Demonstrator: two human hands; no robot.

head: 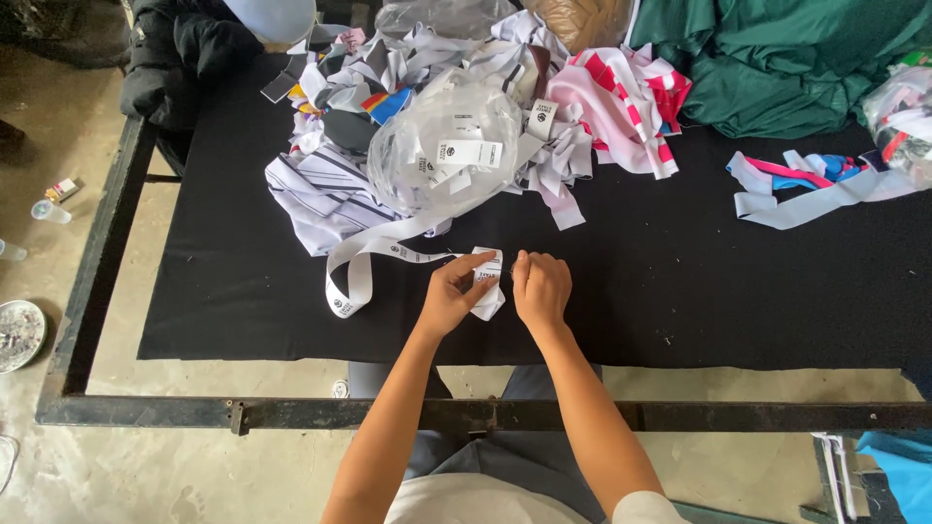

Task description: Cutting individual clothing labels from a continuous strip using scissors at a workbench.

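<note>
My left hand point(452, 293) pinches a small white printed label point(488, 278) over the black table cloth point(680, 281), forefinger stretched along its top edge. My right hand point(542, 288) is closed just to the right of the label, fingertips touching its right edge. A long white printed ribbon point(361, 264) curls away from the label to the left. Behind the hands stands a clear plastic bag point(445, 155) full of white labels.
A heap of white, striped and pink fabric scraps point(602, 97) lies at the back, green cloth point(777, 58) at the back right, loose grey and pink strips point(806, 189) at the right. The black metal table frame point(291, 415) runs along the front. Small items lie on the floor point(29, 320) at left.
</note>
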